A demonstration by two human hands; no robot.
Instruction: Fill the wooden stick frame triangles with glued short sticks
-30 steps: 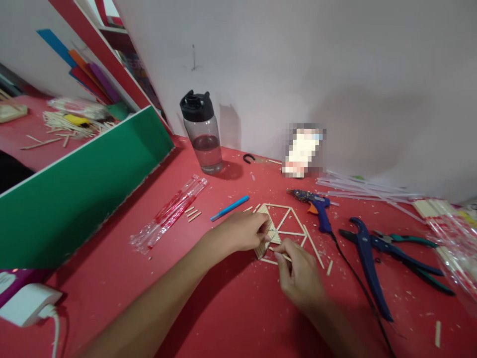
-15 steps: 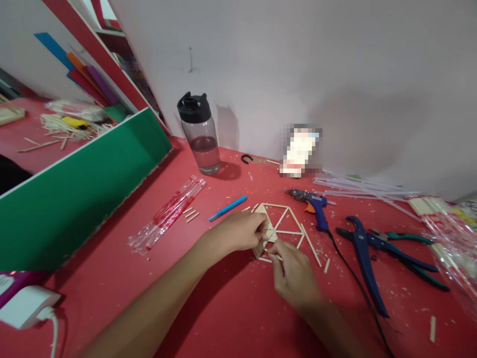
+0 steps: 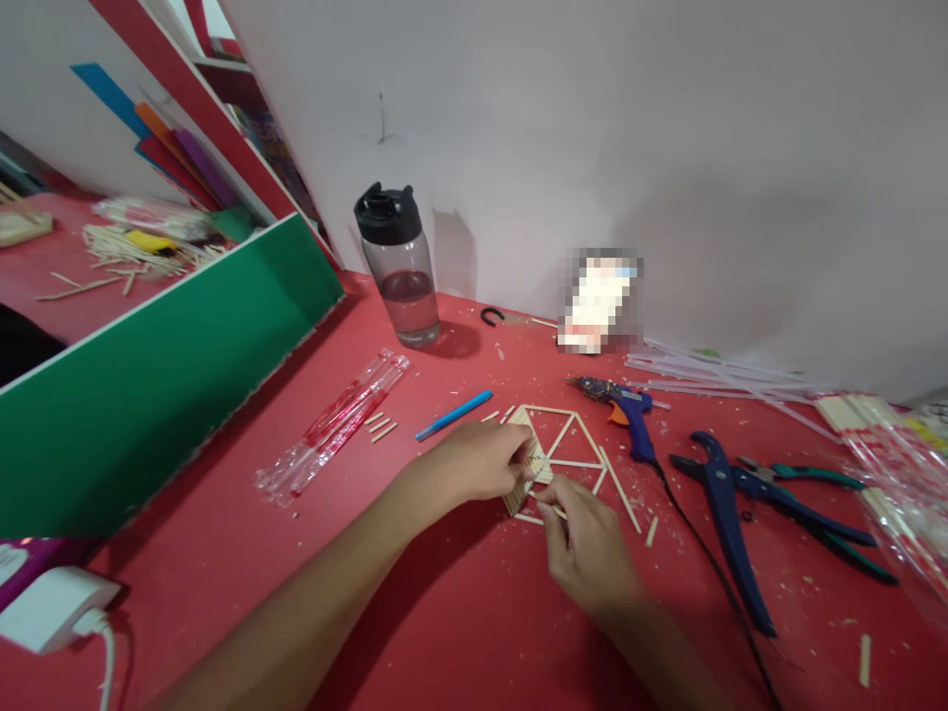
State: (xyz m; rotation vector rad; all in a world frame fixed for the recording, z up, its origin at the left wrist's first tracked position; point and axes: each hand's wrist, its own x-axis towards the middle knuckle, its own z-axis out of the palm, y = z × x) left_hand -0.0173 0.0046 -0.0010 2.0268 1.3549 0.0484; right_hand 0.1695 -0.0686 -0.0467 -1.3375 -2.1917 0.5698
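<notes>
With your right hand [image 3: 589,543] pinching a small stick [image 3: 561,513] beside the slatted frame [image 3: 577,463] on the desk [image 3: 444,612], line it up squarely; brace the slats lightly with your left [image 3: 485,459], whose curled fingers may or may not grip, I can't tell.

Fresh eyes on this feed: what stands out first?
Probably the long green panel slanting along the left of the red table, then the black-lidded bottle near the wall. Below centre, the left hand and right hand are close together at a frame of wooden sticks.
</notes>
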